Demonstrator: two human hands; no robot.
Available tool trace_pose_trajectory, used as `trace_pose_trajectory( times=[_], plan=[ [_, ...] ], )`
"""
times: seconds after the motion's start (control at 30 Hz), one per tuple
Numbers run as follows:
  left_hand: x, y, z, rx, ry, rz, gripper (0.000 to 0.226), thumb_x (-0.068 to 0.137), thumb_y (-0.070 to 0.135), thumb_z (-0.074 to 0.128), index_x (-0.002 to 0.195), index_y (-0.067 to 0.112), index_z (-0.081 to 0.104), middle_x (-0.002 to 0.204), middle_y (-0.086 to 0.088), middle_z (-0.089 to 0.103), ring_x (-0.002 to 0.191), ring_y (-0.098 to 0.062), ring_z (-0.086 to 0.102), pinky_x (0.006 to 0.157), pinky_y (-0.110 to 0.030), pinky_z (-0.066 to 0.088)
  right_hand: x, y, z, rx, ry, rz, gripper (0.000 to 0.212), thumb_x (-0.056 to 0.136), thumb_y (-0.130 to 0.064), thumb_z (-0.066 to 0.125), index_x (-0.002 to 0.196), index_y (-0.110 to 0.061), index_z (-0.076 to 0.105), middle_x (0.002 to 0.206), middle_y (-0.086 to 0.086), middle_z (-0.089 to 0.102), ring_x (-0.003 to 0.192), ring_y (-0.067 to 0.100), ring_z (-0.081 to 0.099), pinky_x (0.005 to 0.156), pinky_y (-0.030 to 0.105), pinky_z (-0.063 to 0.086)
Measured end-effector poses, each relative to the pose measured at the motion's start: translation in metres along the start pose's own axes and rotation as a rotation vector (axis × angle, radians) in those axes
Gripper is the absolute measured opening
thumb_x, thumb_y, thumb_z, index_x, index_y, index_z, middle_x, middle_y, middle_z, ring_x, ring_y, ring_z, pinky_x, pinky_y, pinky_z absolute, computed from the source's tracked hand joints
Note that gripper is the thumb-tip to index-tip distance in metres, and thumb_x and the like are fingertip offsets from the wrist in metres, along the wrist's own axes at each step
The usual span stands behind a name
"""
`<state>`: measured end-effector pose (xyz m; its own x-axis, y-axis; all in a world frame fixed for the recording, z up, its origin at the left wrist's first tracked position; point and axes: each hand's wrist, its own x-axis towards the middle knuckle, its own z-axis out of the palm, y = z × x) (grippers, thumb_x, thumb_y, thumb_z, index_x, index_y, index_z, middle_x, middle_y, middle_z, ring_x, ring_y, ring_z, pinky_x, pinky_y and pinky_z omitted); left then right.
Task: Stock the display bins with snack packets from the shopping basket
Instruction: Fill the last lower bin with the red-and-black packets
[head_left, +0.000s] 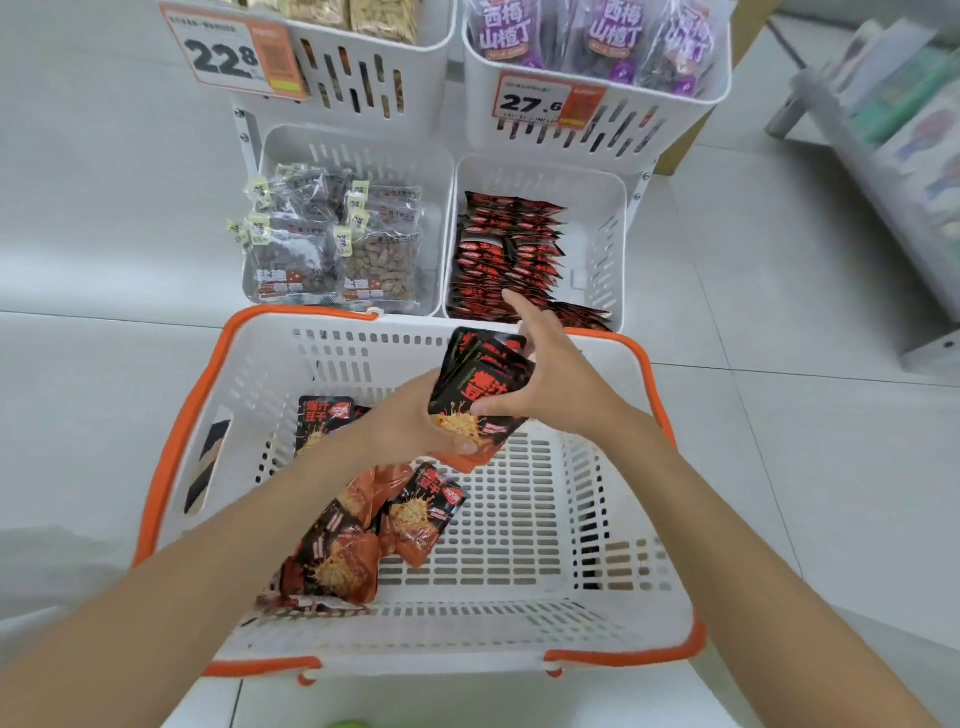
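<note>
Left hand (415, 423) grips packet stack (480, 382) from below, right hand (553, 376) curls over its top, above basket (171, 441) far rim. Target red-packet bin (608, 223) at 12 o'clock. Stack looks fanned; it could slip and spill short.

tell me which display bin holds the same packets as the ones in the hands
The lower right bin: its red-and-black packets match the held stack. The others hold purple bags, tan bags or clear bags.

A shop: price tags (231, 52) on white display bins (597, 119) of snacks
</note>
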<state>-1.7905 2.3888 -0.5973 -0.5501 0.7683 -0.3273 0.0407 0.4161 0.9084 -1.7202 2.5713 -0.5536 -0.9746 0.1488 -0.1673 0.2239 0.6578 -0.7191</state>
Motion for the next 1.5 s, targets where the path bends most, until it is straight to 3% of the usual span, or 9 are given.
trace_pose_trajectory(
  times=[0.13,0.3,0.43,0.6,0.7,0.87,1.17,1.3,1.5],
  plan=[
    [0.047,0.024,-0.021,0.272,-0.089,0.095,0.086,0.071,0.008,0.087,0.139,0.026,0.038,0.134,0.011,0.053,0.114,-0.008,0.056,0.090,-0.020,0.051,0.013,0.017,-0.031,0.090,-0.131,-0.026,0.127,0.057,-0.039,0.093,0.148,-0.053,0.005,0.155,-0.011,0.028,0.139,0.005,0.032,0.111,0.029,0.035],
    [0.128,0.064,-0.028,0.412,-0.007,0.184,0.081,0.063,0.010,0.091,0.119,0.030,0.037,0.116,-0.003,0.060,0.087,-0.022,0.068,0.070,-0.037,0.060,0.039,0.041,-0.072,0.178,0.084,-0.012,0.056,0.071,-0.011,0.085,0.117,-0.027,0.057,0.106,-0.010,0.068,0.096,0.003,0.066,0.088,0.033,0.055],
    [0.188,0.078,-0.022,0.302,0.025,0.261,0.132,0.063,0.034,0.091,0.155,0.034,-0.003,0.156,0.008,0.025,0.135,-0.003,0.034,0.104,-0.021,0.034,0.060,0.077,-0.121,0.098,0.318,0.041,0.045,0.076,-0.014,0.082,0.112,-0.026,0.058,0.100,-0.008,0.068,0.092,0.009,0.067,0.083,0.036,0.057],
    [0.250,0.044,-0.038,0.774,0.026,0.247,0.112,0.077,0.065,0.067,0.156,0.033,-0.007,0.165,0.001,-0.007,0.151,-0.018,-0.006,0.122,-0.046,0.008,0.089,0.121,-0.142,-0.032,0.496,0.072,0.042,0.081,-0.013,0.077,0.116,-0.021,0.057,0.099,-0.008,0.067,0.090,0.012,0.065,0.082,0.026,0.054],
    [0.271,0.022,-0.035,1.179,-0.021,0.225,0.093,0.081,0.083,0.028,0.155,0.039,-0.009,0.162,0.000,-0.023,0.147,-0.023,-0.027,0.119,-0.058,-0.002,0.108,0.144,-0.123,-0.307,0.399,0.003,0.042,0.083,-0.019,0.074,0.121,-0.023,0.058,0.110,-0.003,0.066,0.098,0.022,0.064,0.085,0.042,0.053],
    [0.275,0.002,-0.037,1.235,0.050,0.252,0.095,0.075,0.088,0.006,0.154,0.038,-0.011,0.160,0.008,-0.024,0.146,-0.017,-0.029,0.121,-0.052,-0.005,0.118,0.157,-0.127,-0.674,0.205,-0.076,0.035,0.085,-0.017,0.070,0.118,-0.019,0.057,0.107,0.005,0.061,0.087,0.032,0.062,0.070,0.044,0.053],
    [0.275,-0.005,-0.034,1.256,0.135,0.308,0.102,0.073,0.090,-0.002,0.157,0.030,-0.004,0.163,0.004,-0.015,0.148,-0.017,-0.022,0.121,-0.053,0.001,0.145,0.149,-0.110,-0.501,-0.051,0.026,0.057,0.086,-0.017,0.064,0.138,-0.025,0.043,0.124,0.007,0.051,0.107,0.029,0.056,0.095,0.039,0.046],
    [0.276,-0.009,-0.033,1.252,0.150,0.331,0.105,0.071,0.088,-0.005,0.157,0.028,0.001,0.164,0.002,-0.011,0.150,-0.018,-0.018,0.121,-0.054,0.004,0.157,0.145,-0.095,-0.405,-0.173,0.061,0.058,0.082,-0.043,0.074,0.126,-0.021,0.044,0.120,0.004,0.038,0.108,0.020,0.046,0.099,0.029,0.039],
    [0.274,-0.010,-0.036,1.230,0.139,0.359,0.106,0.070,0.089,-0.004,0.156,0.027,-0.002,0.164,0.001,-0.014,0.149,-0.017,-0.020,0.121,-0.052,0.001,0.160,0.149,-0.089,-0.209,-0.028,0.020,0.046,0.082,-0.038,0.075,0.112,-0.023,0.045,0.120,0.000,0.049,0.107,0.013,0.049,0.089,0.015,0.039]
  ],
)
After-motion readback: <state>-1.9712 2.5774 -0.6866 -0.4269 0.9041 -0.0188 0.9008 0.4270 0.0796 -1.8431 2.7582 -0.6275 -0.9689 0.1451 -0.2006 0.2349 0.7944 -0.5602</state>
